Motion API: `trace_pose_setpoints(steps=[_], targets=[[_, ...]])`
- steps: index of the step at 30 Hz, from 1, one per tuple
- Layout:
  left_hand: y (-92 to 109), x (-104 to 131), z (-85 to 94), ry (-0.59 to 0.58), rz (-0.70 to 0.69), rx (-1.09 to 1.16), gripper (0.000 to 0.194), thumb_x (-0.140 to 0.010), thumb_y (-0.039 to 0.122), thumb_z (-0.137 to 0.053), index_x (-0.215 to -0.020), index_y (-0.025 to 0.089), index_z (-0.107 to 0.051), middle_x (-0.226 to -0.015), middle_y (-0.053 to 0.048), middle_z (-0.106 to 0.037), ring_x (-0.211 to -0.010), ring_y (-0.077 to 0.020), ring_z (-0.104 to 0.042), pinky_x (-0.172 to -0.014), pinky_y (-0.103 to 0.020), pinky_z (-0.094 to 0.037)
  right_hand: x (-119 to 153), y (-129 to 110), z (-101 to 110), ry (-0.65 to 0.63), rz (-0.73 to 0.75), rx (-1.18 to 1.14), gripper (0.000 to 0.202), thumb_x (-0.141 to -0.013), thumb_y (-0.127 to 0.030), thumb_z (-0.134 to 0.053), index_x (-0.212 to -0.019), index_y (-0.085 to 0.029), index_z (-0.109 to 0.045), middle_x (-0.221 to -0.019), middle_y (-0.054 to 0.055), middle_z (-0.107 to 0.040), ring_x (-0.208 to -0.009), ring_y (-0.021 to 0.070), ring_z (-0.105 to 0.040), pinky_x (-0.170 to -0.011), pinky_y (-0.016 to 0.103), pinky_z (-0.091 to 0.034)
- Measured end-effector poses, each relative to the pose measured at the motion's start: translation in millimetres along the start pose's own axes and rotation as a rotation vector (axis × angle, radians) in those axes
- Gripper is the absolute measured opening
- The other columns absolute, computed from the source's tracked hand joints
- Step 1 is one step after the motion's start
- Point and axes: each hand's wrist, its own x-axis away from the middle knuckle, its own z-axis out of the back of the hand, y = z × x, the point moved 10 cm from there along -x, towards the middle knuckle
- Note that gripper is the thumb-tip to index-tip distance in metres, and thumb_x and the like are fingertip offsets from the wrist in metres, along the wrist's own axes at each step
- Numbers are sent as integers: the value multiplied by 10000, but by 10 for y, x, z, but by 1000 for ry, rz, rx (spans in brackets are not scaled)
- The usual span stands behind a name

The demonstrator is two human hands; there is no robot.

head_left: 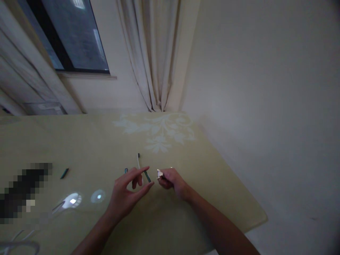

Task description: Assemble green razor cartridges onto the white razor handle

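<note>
My left hand [127, 187] pinches a slim dark-green stick [147, 176], shaped like a small battery, between thumb and index fingertip. Just to its right, my right hand [172, 180] is closed around a small whitish, shiny object [159, 174]; most of it is hidden in the fingers, so its kind is unclear. The two held things are close but apart. Behind the left hand lies a thin white stick with a dark end [138, 158], like a toothbrush, partly covered by the fingers. Another small dark piece [125, 170] shows beside the left knuckles.
A second dark-green stick [64, 173] lies on the pale yellow-green table [212, 184] at the left. A blurred-out dark patch and white cable loops [20, 244] are farther left. Wall [278, 106], curtain [154, 53] and window [77, 35] bound the table.
</note>
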Motion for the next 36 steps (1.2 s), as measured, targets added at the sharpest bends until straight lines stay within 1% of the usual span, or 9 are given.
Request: trace_pose_setpoints(steps=[5, 7, 11, 21, 26, 29, 31, 33, 36], targets=[[29, 14, -112, -20, -70, -98, 423, -901, 297, -797, -1313, 229, -729, -708, 46, -608, -581, -117, -506, -585, -219, -448, -72, -22, 164, 114, -19, 157, 405, -891, -529, -693, -737, -187, -541, -644, -56, -397, -595, 107, -326, -566, 267, -244], [49, 33, -180, -37, -112, -157, 411, -913, 298, -777, -1314, 223, -728, -719, 37, -614, -586, -123, -517, -591, -224, -449, -97, 27, 183, 141, -46, 191, 359, -865, -503, -715, -794, -166, -612, -661, -48, -446, -610, 109, -360, -573, 260, -262], [75, 57, -260, -55, -161, -279, 383, -928, 327, -741, -1294, 213, -739, -720, 18, -638, -597, -141, -549, -607, -242, -454, -126, 122, 205, 182, -66, 176, 322, -828, -464, -730, -811, -154, -642, -660, -43, -479, -611, 109, -381, -576, 252, -286], [76, 52, -235, -55, -182, -350, 333, -923, 361, -740, -1217, 206, -748, -753, 5, -661, -605, -151, -586, -601, -244, -465, -136, 200, 233, 225, -90, 211, 299, -817, -433, -754, -796, -145, -674, -634, -49, -484, -599, 106, -385, -567, 246, -293], [-16, 55, -205, -41, -165, -351, 322, -916, 385, -748, -1185, 206, -759, -735, 13, -635, -626, -157, -609, -636, -250, -474, -151, 73, 232, 212, -54, 258, 297, -830, -434, -766, -805, -152, -676, -629, -67, -433, -608, 101, -355, -562, 245, -257], [-180, -9, -193, -55, -90, -349, 381, -923, 449, -731, -1199, 190, -767, -705, 21, -590, -632, -165, -601, -661, -266, -476, -130, -49, 409, 269, -33, 133, 345, -838, -478, -763, -783, -160, -640, -614, -74, -416, -580, 94, -339, -541, 239, -247], [-291, -99, -252, -106, -33, -356, 420, -924, 475, -713, -1205, 169, -775, -697, 21, -566, -633, -172, -585, -674, -281, -471, -103, -96, 585, 319, -35, 59, 386, -907, -545, -661, -813, -172, -622, -566, -95, -346, -514, 89, -273, -493, 236, -206], [-345, -227, -365, -159, -7, -363, 445, -919, 481, -709, -1220, 161, -779, -687, 26, -549, -633, -175, -572, -673, -286, -458, -82, -113, 750, 351, -40, 3, 415, -925, -589, -608, -817, -189, -581, -548, -115, -289, -473, 80, -201, -457, 231, -164], [-375, -464, -660, -254, 16, -371, 429, -895, 477, -744, -1206, 186, -798, -675, 25, -574, -624, -177, -561, -628, -277, -406, -67, -95, 941, 392, -51, -74, 456, -886, -641, -624, -779, -209, -525, -529, -132, -247, -446, 66, -138, -426, 222, -111]])
